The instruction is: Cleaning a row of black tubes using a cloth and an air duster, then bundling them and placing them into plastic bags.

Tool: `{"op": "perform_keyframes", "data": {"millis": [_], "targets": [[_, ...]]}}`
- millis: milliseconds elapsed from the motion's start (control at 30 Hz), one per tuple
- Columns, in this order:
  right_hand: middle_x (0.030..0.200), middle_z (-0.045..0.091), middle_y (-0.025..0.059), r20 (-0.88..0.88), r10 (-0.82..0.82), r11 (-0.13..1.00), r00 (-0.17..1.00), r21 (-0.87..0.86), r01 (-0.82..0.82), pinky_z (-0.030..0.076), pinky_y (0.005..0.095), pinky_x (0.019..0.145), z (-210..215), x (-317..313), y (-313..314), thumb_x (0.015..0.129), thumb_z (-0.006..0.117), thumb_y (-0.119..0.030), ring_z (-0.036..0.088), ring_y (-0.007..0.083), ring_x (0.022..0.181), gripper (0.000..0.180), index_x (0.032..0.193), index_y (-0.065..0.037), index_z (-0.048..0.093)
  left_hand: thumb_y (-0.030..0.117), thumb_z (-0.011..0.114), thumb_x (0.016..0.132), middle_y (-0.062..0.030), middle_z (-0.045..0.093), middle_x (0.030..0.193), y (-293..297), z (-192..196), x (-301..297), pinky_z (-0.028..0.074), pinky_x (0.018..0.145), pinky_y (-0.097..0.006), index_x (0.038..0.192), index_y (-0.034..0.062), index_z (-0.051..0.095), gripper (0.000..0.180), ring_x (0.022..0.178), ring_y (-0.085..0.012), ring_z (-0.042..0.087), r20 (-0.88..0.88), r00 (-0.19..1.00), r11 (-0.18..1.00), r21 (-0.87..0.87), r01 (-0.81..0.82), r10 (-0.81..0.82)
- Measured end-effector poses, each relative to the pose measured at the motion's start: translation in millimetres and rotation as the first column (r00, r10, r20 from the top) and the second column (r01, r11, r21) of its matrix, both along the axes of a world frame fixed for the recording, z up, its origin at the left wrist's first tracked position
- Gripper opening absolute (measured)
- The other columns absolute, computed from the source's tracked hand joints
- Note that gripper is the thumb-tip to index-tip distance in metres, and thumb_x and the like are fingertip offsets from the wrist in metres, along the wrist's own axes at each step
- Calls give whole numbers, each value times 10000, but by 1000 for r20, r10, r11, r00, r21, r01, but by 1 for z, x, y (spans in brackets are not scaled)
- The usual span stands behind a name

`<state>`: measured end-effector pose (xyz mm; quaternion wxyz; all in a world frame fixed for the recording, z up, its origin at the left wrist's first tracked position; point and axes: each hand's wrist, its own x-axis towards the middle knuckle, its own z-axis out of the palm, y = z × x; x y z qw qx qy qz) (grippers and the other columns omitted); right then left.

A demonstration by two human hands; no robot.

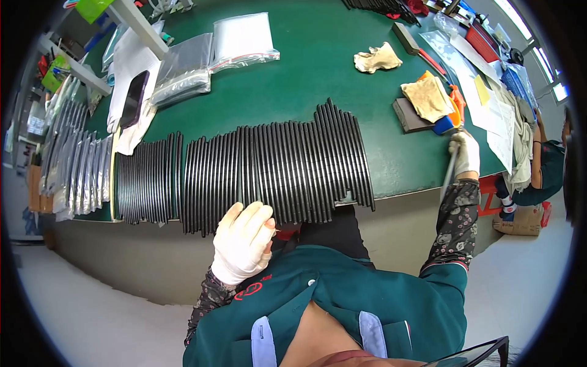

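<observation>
Containers first: two clear zip bags upper centre, flat, whitish sheets inside; next to them a greyer bag, contents unclear. Red tray upper right, contents too small to tell. Row of silvery pouches at left edge, standing overlapped, exact no. can't tell.

Counts: black strips laid side by side in a long fanned row across centre, dozens, too many to count; a smaller separate batch to its left. Two tan cloths, one upper centre-right, one on a dark block. One orange-handled tool just beside it.

Left hand, white glove, lower centre, at near ends of strips: fingers curled loosely, tips touching strip ends, firm hold can't tell. Right hand, white glove, right of centre at table edge: fingers closed round a thin pale rod angled down.

Surface: green table, curved front edge. Papers at right. Pale floor below; another person seated at far right.
</observation>
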<state>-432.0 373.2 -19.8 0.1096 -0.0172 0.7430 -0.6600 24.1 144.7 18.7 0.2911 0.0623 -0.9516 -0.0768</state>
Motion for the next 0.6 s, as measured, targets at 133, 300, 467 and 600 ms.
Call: {"op": "perform_keyframes", "data": {"millis": [133, 300, 467, 600], "targets": [[718, 521, 17, 13, -33, 982, 999, -184, 35, 312, 181, 399, 14, 4, 4, 798, 527, -41, 416, 58, 491, 473, 1257, 12, 426, 140, 492, 848, -168, 575, 1087, -2, -3, 5, 451, 817, -484, 1160, 36, 468, 330, 926, -343, 605, 32, 998, 998, 34, 45, -46], [812, 548, 23, -216, -11, 972, 976, -231, -40, 311, 149, 438, 50, 67, -1, 841, 551, -88, 410, 34, 529, 506, 1312, 16, 399, 198, 497, 886, -177, 595, 1041, -8, 1, -11, 469, 797, -464, 1141, 26, 490, 308, 907, -349, 608, -6, 990, 986, 94, 141, -141], [837, 553, 31, -335, 147, 952, 931, -208, -225, 290, 144, 391, 83, 162, -12, 820, 572, -104, 387, 28, 490, 606, 1365, 20, 338, 224, 576, 864, -202, 560, 1204, -17, 27, -33, 439, 932, -386, 1197, -41, 515, 430, 1111, -326, 554, -312, 949, 798, 581, 158, 39], [825, 559, 44, -101, 423, 868, 900, -242, -435, 342, 158, 423, 78, 217, -16, 743, 625, -81, 459, 49, 533, 665, 1343, 23, 358, 559, 625, 788, -235, 326, 1407, -25, 54, -65, 409, 957, -469, 1427, 70, 220, 901, 1233, -369, 432, -350, 935, 70, 936, 346, 63]]}}
